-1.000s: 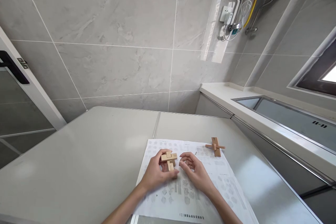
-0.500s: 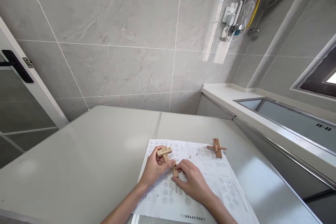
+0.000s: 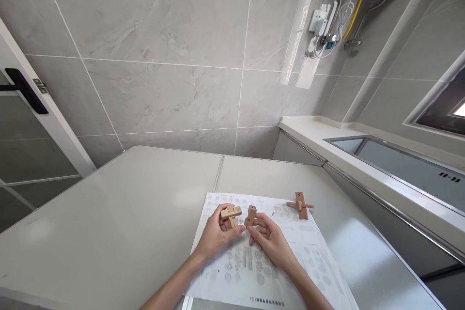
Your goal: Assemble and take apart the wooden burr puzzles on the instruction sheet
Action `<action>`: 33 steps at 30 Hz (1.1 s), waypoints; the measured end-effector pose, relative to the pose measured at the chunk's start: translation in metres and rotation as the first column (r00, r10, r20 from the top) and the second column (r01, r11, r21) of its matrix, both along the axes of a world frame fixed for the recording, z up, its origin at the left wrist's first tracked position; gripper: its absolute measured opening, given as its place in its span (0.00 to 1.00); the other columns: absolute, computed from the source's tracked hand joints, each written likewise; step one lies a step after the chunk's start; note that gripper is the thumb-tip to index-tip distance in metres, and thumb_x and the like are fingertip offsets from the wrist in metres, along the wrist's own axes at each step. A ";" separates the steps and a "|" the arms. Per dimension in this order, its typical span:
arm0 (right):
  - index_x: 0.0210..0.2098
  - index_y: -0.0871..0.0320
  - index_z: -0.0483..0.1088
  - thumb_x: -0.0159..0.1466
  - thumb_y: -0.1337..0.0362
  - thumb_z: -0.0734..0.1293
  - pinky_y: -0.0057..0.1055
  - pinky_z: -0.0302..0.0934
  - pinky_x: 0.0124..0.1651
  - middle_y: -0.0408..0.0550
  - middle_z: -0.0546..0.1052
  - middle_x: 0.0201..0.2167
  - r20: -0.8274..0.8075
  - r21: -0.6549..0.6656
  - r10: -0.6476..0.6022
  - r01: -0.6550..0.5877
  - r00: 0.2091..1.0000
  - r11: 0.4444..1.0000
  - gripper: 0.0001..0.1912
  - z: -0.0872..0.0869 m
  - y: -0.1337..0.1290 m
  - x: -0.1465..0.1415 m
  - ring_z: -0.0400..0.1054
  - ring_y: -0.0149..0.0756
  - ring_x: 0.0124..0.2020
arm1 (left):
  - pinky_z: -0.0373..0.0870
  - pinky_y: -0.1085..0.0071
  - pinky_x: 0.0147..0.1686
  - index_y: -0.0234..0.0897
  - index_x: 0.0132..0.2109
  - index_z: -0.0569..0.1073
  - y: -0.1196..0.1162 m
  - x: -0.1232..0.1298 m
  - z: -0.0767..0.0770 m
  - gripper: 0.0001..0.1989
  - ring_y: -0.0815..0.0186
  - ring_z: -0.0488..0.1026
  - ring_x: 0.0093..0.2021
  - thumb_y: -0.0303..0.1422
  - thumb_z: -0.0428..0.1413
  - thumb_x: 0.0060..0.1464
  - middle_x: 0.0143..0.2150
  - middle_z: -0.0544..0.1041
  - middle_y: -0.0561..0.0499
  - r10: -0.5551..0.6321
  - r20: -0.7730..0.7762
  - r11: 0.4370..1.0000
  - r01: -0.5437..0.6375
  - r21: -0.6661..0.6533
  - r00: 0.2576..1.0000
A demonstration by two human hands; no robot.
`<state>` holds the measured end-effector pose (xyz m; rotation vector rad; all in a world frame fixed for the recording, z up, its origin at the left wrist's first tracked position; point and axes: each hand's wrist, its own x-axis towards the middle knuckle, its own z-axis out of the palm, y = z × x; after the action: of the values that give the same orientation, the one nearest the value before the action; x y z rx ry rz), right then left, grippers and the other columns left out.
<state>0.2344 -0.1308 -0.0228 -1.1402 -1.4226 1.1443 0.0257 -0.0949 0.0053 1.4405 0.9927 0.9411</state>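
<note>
My left hand [image 3: 217, 232] is closed around two or more interlocked light wooden puzzle blocks [image 3: 231, 212], joined crosswise. Between the thumb and fingers of my right hand [image 3: 271, 240] a single notched wooden block [image 3: 250, 215] is pinched, standing nearly upright. A small gap separates this block from the joined ones. Both hands are over a printed paper sheet [image 3: 250, 286] on the table. Another wooden piece group [image 3: 301, 206], darker and crossed by a thin stick, lies at the sheet's upper right edge.
The sheet rests on a pale table [image 3: 109, 223] with a seam across it. To the right runs a white counter [image 3: 305, 128] with an inset sink [image 3: 399, 164]. A tiled wall [image 3: 163, 92] stands behind, and a door handle [image 3: 27, 91] shows at the left.
My right hand has raised the single block from low beside my left thumb and turned it more upright. The joined blocks in my left hand have shifted slightly right and down.
</note>
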 end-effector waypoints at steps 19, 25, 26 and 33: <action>0.44 0.55 0.78 0.69 0.32 0.66 0.51 0.70 0.60 0.55 0.84 0.45 -0.315 -0.189 0.003 -0.066 0.949 0.980 0.31 0.012 -0.002 -0.001 0.79 0.55 0.52 | 0.72 0.63 0.50 0.44 0.64 0.68 -0.008 0.001 0.003 0.35 0.57 0.78 0.49 0.40 0.72 0.54 0.53 0.81 0.47 -0.138 -0.143 0.990 0.142 0.018 0.980; 0.41 0.53 0.77 0.67 0.39 0.73 0.50 0.69 0.62 0.53 0.83 0.46 -0.416 -0.199 0.027 -0.119 0.909 0.973 0.23 0.015 -0.003 0.003 0.78 0.52 0.53 | 0.69 0.67 0.40 0.45 0.64 0.68 -0.012 0.002 0.003 0.34 0.62 0.74 0.39 0.40 0.72 0.54 0.47 0.80 0.52 -0.151 -0.208 0.985 0.166 0.053 0.966; 0.42 0.53 0.77 0.66 0.41 0.75 0.49 0.69 0.62 0.52 0.82 0.47 -0.423 -0.202 0.029 -0.125 0.906 0.971 0.22 0.015 -0.004 0.004 0.77 0.52 0.54 | 0.68 0.68 0.39 0.45 0.64 0.68 -0.012 0.002 0.003 0.35 0.63 0.73 0.38 0.41 0.72 0.54 0.46 0.80 0.52 -0.149 -0.215 0.985 0.165 0.059 0.965; 0.46 0.51 0.75 0.60 0.50 0.83 0.41 0.68 0.58 0.49 0.80 0.50 -0.446 -0.192 0.021 -0.118 0.895 0.974 0.22 0.011 -0.007 0.002 0.76 0.49 0.55 | 0.58 0.72 0.29 0.43 0.65 0.70 -0.011 -0.001 0.000 0.35 0.69 0.61 0.29 0.42 0.72 0.53 0.34 0.71 0.59 -0.162 -0.265 0.976 0.194 0.100 0.951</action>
<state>0.2369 -0.1379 -0.0117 -0.8979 -1.0087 1.5272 0.0246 -0.1058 0.0051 1.7592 0.9823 0.7067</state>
